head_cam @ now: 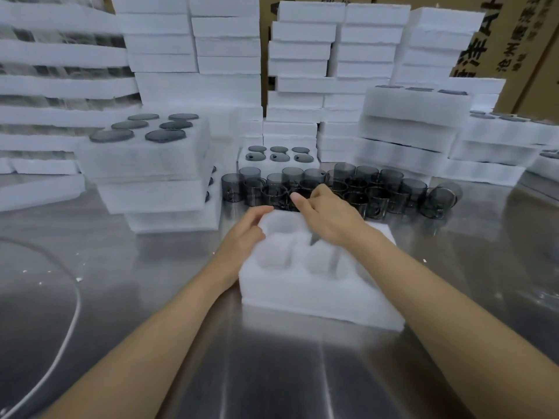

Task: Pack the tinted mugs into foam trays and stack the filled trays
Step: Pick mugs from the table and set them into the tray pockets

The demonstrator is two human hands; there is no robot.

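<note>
An empty white foam tray (314,294) with round pockets lies on the steel table in front of me. My left hand (245,234) rests on the tray's far left corner, fingers curled over its edge. My right hand (326,216) hovers over the tray's far side, fingers bent toward the cluster of dark tinted glass mugs (348,192) standing just behind it. I cannot tell whether its fingertips touch a mug. A stack of filled trays (151,164) stands at the left, mug bottoms showing in the top one.
Tall stacks of white foam trays (305,65) line the back, with cardboard boxes (514,40) behind them. Another filled tray (276,155) sits behind the mugs. A white cable (72,303) curves across the steel table (151,297) at the left.
</note>
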